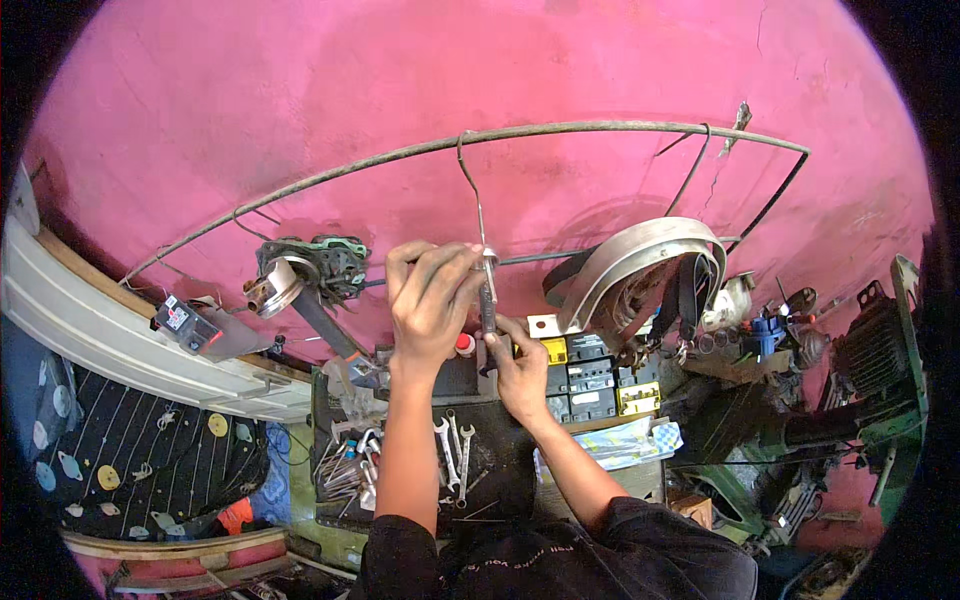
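Observation:
A dark, narrow bar-shaped part with a pale metal ring at its upper end is upright in front of the pink wall, by the lower end of a bent wire hook. My left hand is raised beside that ring, its fingers bent and the fingertips touching at the hook's end. Lower down, my right hand closes round the bottom of the dark part. The part's exact kind is not clear, and my fingers hide some of it.
A long metal rod spans the wall. Pale belt-like loops hang at right, greasy machine parts at left. Below are several boxed batteries, combination wrenches and other loose hand tools. A green machine stands far right.

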